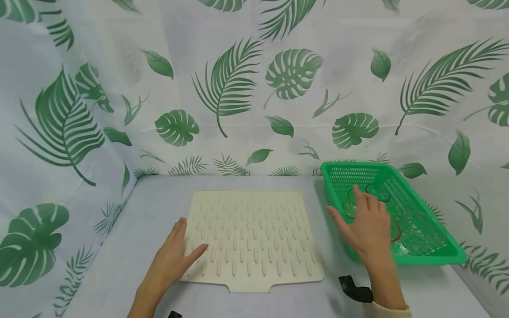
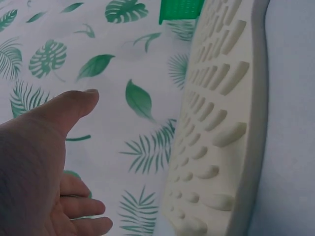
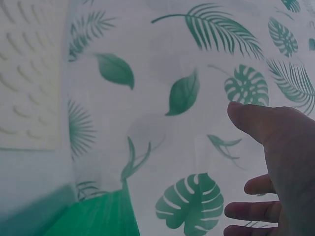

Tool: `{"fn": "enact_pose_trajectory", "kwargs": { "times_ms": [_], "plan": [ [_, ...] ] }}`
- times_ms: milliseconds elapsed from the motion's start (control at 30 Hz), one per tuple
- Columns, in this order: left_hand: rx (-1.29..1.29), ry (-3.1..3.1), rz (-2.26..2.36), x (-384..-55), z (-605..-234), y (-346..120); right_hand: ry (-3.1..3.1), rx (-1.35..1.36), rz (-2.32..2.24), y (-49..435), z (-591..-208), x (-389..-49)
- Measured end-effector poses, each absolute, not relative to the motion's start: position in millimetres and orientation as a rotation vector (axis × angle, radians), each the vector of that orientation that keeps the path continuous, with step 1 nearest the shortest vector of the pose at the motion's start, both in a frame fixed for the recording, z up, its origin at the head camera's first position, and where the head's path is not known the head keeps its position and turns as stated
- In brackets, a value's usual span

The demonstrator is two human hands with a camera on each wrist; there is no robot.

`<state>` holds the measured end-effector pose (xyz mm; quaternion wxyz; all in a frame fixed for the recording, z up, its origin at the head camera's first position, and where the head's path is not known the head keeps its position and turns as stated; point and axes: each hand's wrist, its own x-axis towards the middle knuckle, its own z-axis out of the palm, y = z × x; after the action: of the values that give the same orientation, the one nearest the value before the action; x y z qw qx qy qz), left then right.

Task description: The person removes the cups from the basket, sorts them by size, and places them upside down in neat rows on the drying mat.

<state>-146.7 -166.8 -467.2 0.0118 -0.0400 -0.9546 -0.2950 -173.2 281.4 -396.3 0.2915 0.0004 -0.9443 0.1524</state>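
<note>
A cream drying mat (image 1: 249, 286) with raised oval ridges lies flat in the middle of the table. My left hand (image 1: 171, 254), fingers extended and thumb apart, hovers by the mat's left edge and holds nothing. Over the left part of a green plastic basket (image 1: 427, 259) is my right hand (image 1: 367, 225), also with spread fingers and nothing in them. Inside the basket lie several clear glass items (image 1: 423, 232), one with a red rim (image 1: 396, 231); the right hand hides some of them. In the right wrist view, the basket (image 3: 106, 216) shows only at the bottom left.
A white sheet with green leaf prints (image 1: 238, 88) hangs behind the table and along its sides. The pale table surface (image 1: 119, 256) extends left of the mat. Black straps (image 1: 355, 289) show near the right wrist.
</note>
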Motion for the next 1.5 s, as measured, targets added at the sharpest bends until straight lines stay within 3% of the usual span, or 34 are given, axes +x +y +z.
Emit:
{"fn": "enact_pose_trajectory", "kwargs": {
  "times_ms": [900,1500],
  "plan": [
    [0.030,-3.152,-0.836,-117.6,-506.6,-183.4,-2.697,-0.302,0.358,339.5,-411.4,-152.9],
    [-0.109,-3.115,-0.774,-117.7,-519.4,-188.1,-2.617,-0.433,0.963,348.4,-431.7,-151.4]
  ]
}}
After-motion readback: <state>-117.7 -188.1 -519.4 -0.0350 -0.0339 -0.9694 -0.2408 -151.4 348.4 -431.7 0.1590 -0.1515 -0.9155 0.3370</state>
